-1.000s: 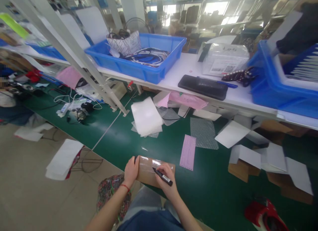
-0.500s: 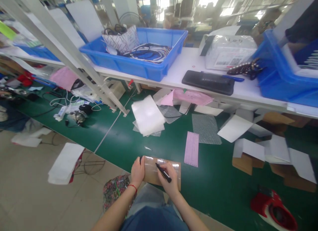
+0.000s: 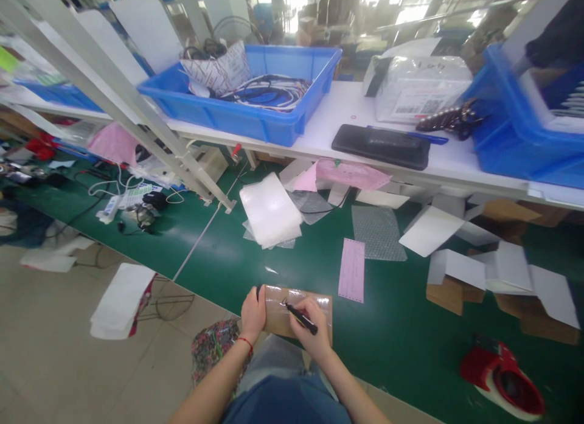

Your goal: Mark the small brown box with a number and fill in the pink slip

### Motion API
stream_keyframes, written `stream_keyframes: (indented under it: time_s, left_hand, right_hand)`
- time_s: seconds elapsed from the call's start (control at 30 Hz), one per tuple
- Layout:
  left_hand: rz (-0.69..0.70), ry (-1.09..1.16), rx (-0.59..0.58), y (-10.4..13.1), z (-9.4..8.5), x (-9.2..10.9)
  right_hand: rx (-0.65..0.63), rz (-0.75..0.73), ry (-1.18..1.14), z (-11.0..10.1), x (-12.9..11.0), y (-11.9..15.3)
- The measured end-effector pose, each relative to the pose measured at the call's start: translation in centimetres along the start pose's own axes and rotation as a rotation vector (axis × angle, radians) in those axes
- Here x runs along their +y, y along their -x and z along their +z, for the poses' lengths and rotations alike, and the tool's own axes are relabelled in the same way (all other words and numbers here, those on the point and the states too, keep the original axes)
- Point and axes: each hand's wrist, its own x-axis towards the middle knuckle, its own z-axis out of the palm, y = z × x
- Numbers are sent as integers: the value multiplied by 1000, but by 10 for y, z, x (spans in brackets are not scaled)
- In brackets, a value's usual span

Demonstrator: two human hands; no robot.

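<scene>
Your left hand [image 3: 253, 311] clasps the left end of the box [image 3: 296, 308], a small taped cardboard one lying at the near edge of the green surface [image 3: 392, 345]. Your right hand [image 3: 312, 333] rests on the box, its grip closed around a black marker [image 3: 301, 317] whose tip touches the taped top. A pink slip [image 3: 351, 270] lies just beyond the box, a red tape dispenser [image 3: 504, 381] well off to the right.

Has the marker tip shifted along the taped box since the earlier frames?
Yes. The marker tip has crept left across the taped box, toward the left hand steadying its end.
</scene>
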Motion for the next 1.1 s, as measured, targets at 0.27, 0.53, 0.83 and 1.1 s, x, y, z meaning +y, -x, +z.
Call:
stream_keyframes:
  time_s: [0.27, 0.53, 0.83, 1.1]
  left_hand:
    - [-3, 19, 3, -1, 1, -2]
    - [5, 10, 12, -1, 1, -1]
    - [2, 6, 17, 0, -2, 1]
    - [9, 13, 10, -1, -2, 2]
  right_hand:
    - [62, 55, 16, -8, 11, 4]
    - [57, 31, 58, -12, 4, 2]
    - [19, 28, 15, -15, -1, 1]
    - [159, 110, -42, -25, 4, 5]
